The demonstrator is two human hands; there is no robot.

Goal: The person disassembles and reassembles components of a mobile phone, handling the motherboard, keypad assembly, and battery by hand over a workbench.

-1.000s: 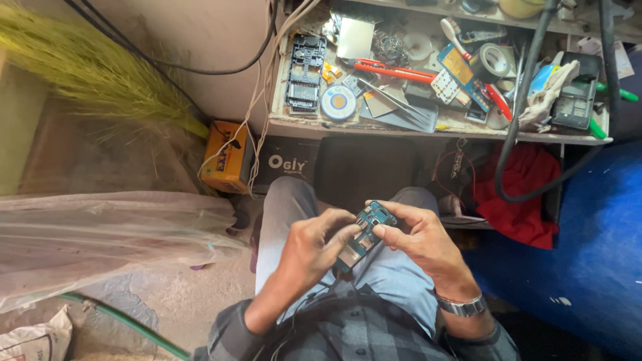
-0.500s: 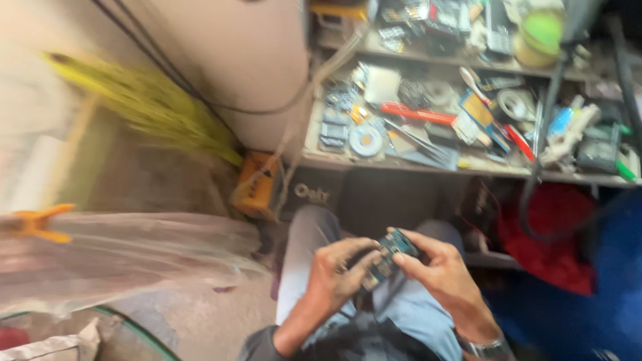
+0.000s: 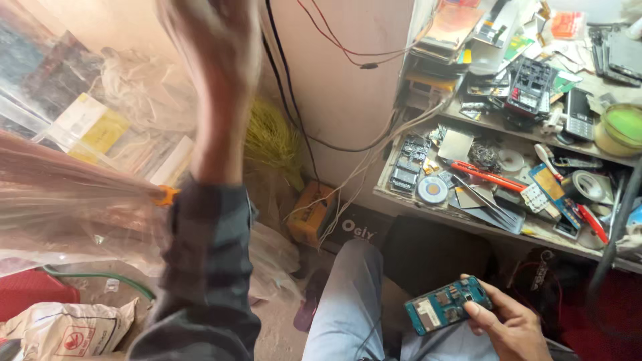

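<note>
Left hand (image 3: 207, 40) has left the phone since the earlier frame and is now raised high toward the top edge, blurred, fingers cannot be told. Right hand (image 3: 505, 321) alone grips the opened blue phone (image 3: 447, 304) over the lap, fingers wrapped on its right end. Cluttered workbench (image 3: 428, 200) just beyond, orange box (image 3: 311, 214) below.

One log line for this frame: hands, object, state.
left hand: raised, blurred, grip unclear | right hand: holds opened teal phone body | cluttered wooden workbench beside
</note>
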